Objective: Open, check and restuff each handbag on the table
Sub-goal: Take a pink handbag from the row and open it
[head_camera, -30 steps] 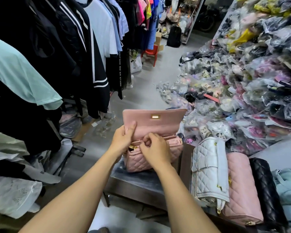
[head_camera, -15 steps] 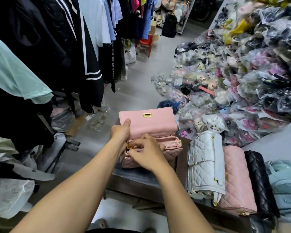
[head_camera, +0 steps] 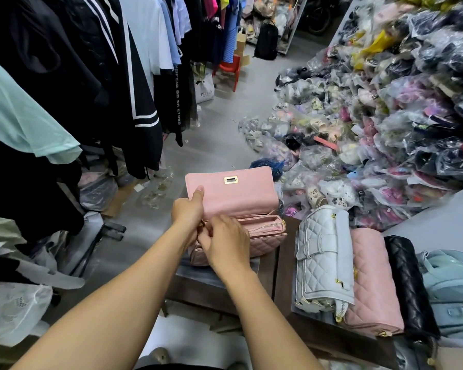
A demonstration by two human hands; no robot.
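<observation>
Racks of hanging clothes (head_camera: 134, 76) line the left of this stockroom, and a heap of plastic-wrapped goods (head_camera: 385, 116) banks up on the right. Between them the pink handbag (head_camera: 265, 236) stands at the far left end of the bench (head_camera: 203, 279), close to its edge, with its flap (head_camera: 233, 193) raised and the gold clasp (head_camera: 231, 180) showing.

The left hand (head_camera: 187, 212) pinches that flap, thumb pressed on the lining. The right hand (head_camera: 225, 241) has its fingers curled in at the left end of the bag's mouth, beside the zip (head_camera: 267, 227). They seem to grip something there, but the hand itself hides what it is.

I judge the main risk to be the bag's position. A hard tug at the mouth could slide or tip it off the bench onto the floor beyond. If the thumb slips, the flap would likely drop over the working fingers and hide the inside. A jerked zip may snag the lining.

Further right lie a white quilted handbag (head_camera: 324, 257), a second pink bag (head_camera: 372, 281), a black bag (head_camera: 409, 281) and a pale blue bag (head_camera: 449, 279), packed side by side. A careless right elbow could shove them out of place.
</observation>
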